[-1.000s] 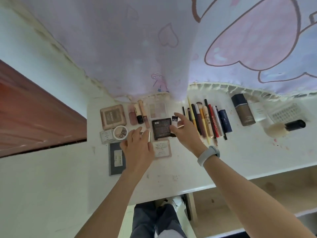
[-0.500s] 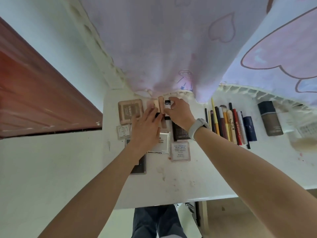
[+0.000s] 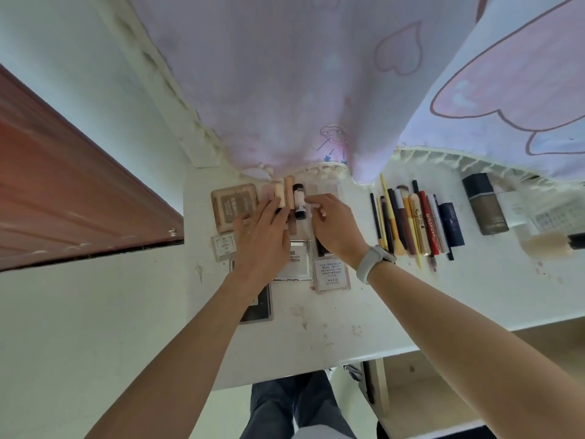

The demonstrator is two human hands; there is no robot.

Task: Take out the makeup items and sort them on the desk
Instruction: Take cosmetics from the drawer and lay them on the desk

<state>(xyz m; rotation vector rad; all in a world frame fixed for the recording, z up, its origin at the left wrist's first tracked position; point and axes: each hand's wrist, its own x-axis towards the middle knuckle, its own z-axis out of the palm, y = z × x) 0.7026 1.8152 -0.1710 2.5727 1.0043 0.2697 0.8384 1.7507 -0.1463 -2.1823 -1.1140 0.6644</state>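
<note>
Lying now on the worktop (image 3: pixel 332 327) beside the peach tubes (image 3: pixel 284 194), the black-and-white tube (image 3: pixel 298 201) has left the right hand (image 3: pixel 332 226), whose grip is loose, fingertips just touching it. Left hand (image 3: pixel 264 236) stays flat, fingers straight on the tubes.

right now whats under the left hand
The left hand covers the lower ends of the tubes, part of a silver compact and a dark palette. Anything else beneath is hidden.

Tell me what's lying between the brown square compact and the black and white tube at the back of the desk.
In the head view, two tubes: a cream one and a taller peach one, beside the black-and-white tube and right of the compact.
</note>
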